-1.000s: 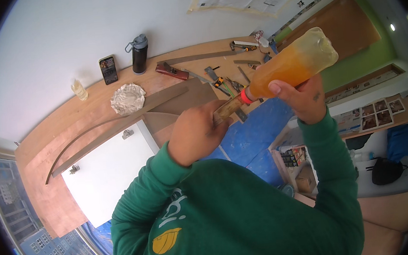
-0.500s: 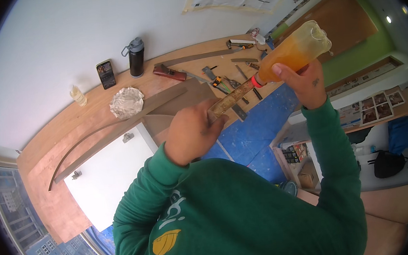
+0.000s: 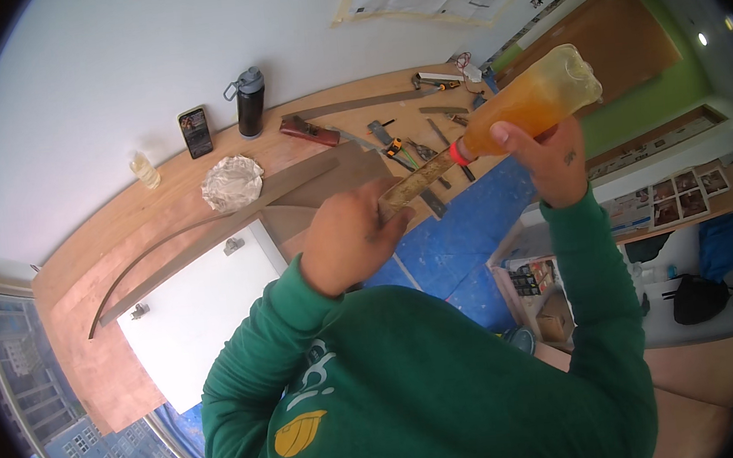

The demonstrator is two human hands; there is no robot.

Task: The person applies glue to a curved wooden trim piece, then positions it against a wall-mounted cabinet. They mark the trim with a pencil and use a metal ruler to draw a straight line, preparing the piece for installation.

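My left hand [image 3: 345,235] is closed on the near end of a narrow, mottled brown strip [image 3: 419,182]. The strip slants up and to the right, away from my fingers. In my right hand [image 3: 557,160] is a clear plastic bottle [image 3: 526,106] with cloudy amber liquid inside. It is tilted, its neck with the red collar [image 3: 459,153] pointing down and left at the strip's far end. Whether the bottle's mouth touches the strip, I cannot tell. My right thumb lies along the bottle's side; the other fingers are mostly hidden behind it.
Beyond my hands runs a wooden worktop [image 3: 110,282] with a white panel [image 3: 209,317], a crumpled cloth [image 3: 232,183], a red-brown hand plane [image 3: 309,132] and several hand tools. A phone [image 3: 196,132], a dark flask [image 3: 251,104] and a small bottle [image 3: 144,172] stand along the wall.
The bottle and the strip have dipped very slightly, and the whole view has shifted a little. Both hands keep the same grip.
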